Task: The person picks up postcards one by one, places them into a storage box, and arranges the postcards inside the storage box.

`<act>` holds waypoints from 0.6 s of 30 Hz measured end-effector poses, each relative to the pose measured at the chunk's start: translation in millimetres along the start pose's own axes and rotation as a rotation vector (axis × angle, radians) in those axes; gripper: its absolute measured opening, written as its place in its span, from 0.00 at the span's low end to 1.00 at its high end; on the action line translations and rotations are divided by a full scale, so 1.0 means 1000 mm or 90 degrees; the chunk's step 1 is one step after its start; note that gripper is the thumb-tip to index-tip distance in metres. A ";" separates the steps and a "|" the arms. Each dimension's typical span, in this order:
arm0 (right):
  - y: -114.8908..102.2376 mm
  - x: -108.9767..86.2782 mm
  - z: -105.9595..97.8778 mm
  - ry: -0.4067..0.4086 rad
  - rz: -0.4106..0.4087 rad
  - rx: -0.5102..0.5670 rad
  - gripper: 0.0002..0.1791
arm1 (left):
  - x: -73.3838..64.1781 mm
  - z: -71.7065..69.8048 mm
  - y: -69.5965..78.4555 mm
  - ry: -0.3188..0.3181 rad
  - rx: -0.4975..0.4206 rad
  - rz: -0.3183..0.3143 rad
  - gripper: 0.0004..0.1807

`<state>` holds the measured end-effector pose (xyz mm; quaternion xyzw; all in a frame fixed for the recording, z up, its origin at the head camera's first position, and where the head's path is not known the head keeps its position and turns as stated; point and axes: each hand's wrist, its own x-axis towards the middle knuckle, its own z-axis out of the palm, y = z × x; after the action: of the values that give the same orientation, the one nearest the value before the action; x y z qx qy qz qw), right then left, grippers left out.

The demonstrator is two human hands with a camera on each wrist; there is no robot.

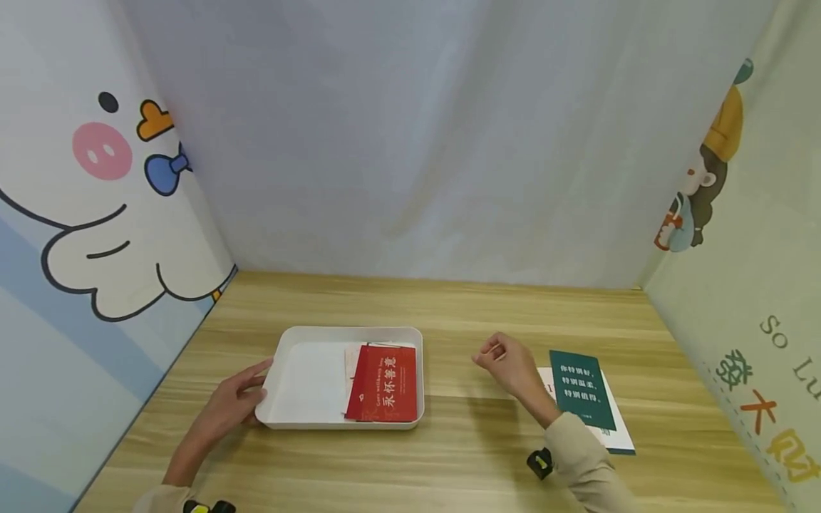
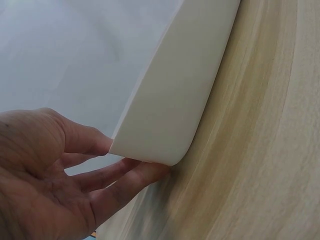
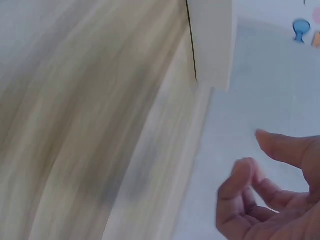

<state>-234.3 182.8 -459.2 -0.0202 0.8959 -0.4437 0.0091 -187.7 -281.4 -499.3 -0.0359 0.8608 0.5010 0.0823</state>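
Note:
My left hand [image 1: 227, 406] holds the left end of a shallow white tray [image 1: 304, 385]. In the left wrist view the thumb presses the tray's rim and the fingers lie beneath its corner. Inside the tray, at its right end, a red card [image 1: 403, 392] with white lettering lies over paler cards, which are partly hidden. My right hand [image 1: 511, 363] hovers between the tray and some cards on the right. Its fingers are loosely bent, with a gap to the thumb and nothing between them in the right wrist view [image 3: 300, 212].
To the right of my right hand, a dark green card [image 1: 584, 392] with white lettering lies over a white card [image 1: 621, 420] on the wooden table [image 1: 449, 442]. A grey-white curtain [image 1: 410, 142] hangs behind; printed cloth panels stand at the left and right sides.

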 end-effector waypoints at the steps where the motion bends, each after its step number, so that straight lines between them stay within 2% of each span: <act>1: 0.004 -0.001 -0.008 -0.010 0.009 -0.005 0.11 | 0.000 -0.001 0.000 -0.001 0.000 0.002 0.33; 4: 0.016 -0.008 -0.028 -0.042 0.036 -0.013 0.16 | 0.001 -0.002 -0.002 -0.004 -0.006 0.006 0.33; 9: 0.034 -0.016 -0.057 -0.051 0.058 -0.053 0.19 | 0.001 0.000 -0.005 -0.005 -0.020 0.008 0.33; 15: 0.061 -0.016 -0.093 -0.010 0.104 -0.137 0.19 | 0.000 0.000 -0.005 -0.011 -0.030 0.020 0.32; 18: 0.073 -0.015 -0.107 0.007 0.132 -0.175 0.24 | 0.000 0.000 -0.003 -0.011 -0.031 0.025 0.32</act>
<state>-225.5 312.3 -452.6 0.0740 0.9455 -0.3135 0.0470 -187.3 -283.4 -502.1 -0.0169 0.8481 0.5236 0.0789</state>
